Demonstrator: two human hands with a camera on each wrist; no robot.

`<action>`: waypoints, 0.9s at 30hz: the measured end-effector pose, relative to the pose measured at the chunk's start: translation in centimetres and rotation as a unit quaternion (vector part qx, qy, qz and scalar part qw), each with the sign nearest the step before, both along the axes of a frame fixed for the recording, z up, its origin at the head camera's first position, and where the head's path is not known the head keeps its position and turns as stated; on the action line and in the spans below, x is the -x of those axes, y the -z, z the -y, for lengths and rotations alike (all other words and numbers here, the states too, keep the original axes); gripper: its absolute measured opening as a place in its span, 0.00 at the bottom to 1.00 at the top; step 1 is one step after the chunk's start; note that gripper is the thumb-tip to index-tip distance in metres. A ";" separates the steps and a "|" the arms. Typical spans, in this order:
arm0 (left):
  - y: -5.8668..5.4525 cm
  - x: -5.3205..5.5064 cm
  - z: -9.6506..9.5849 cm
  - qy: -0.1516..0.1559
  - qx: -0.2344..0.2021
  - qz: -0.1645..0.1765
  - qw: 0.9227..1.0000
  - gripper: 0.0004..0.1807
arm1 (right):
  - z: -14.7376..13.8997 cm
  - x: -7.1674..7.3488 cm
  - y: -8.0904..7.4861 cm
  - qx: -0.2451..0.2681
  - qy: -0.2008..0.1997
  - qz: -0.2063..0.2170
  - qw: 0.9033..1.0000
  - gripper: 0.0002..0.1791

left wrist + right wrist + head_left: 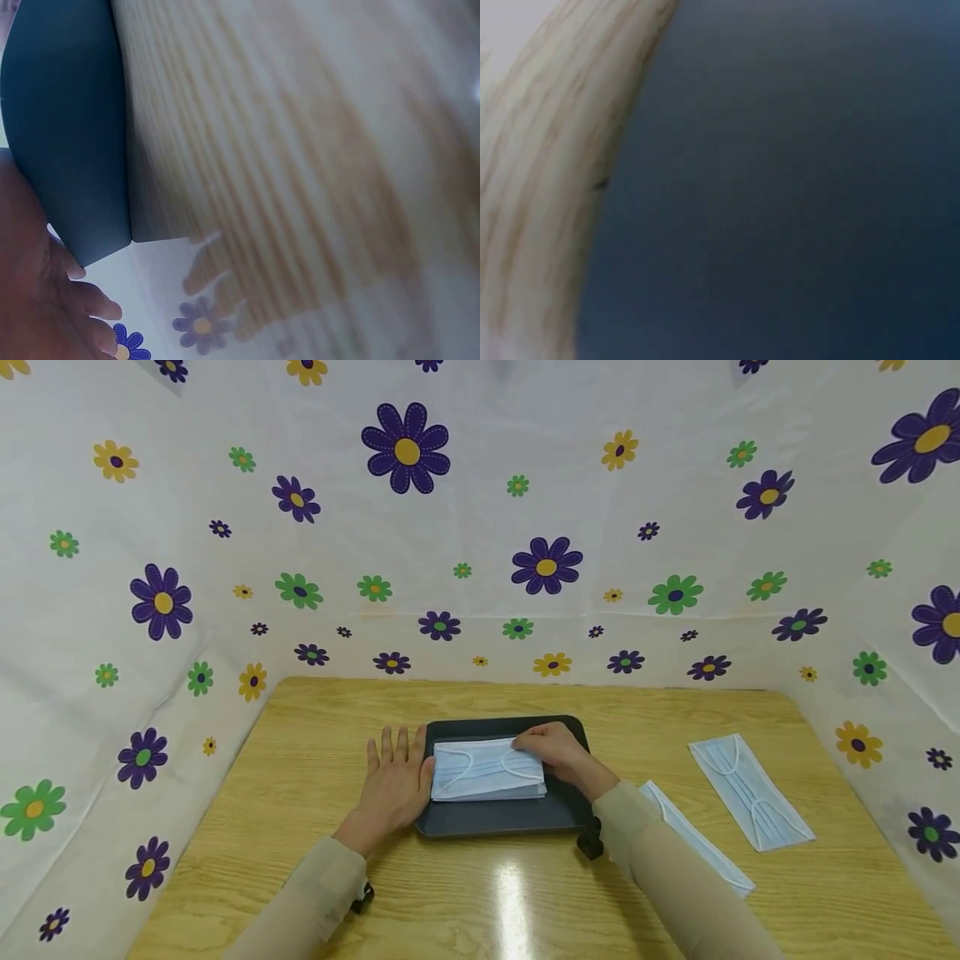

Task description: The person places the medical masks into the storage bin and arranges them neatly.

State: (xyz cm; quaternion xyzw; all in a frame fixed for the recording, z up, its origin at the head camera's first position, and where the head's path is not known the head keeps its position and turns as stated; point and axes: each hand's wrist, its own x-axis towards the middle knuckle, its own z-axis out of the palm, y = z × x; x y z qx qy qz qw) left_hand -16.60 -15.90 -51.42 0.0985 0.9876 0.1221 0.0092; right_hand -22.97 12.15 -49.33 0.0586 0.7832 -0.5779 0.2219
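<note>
A dark shallow tray (495, 822) holds light blue face masks, stacked flat toward its left side. The top face mask (480, 766) has white ear loops on its upper face, and another mask (517, 794) peeks out beneath it. My right hand (561, 753) pinches the top mask near its upper right corner. Flat beside the tray's left rim lies my left hand (395, 787), fingers straight and spread, thumb at the stack's left edge. The left wrist view shows the tray's outer wall (67, 127) and left fingers; the right wrist view shows only tray (780, 180) and table, no hand.
Two more face masks lie right of the tray: one mask (752, 792) further out, another mask (701, 839) partly behind the right sleeve (667, 868). The wooden table (337, 706) is walled by flower-patterned cloth (465, 510) at back and sides.
</note>
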 end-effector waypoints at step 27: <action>0.0 0.2 0.1 0.003 0.002 0.014 1.000 0.36 | 0.1 0.3 -0.3 -0.060 -0.025 -0.056 0.996 0.18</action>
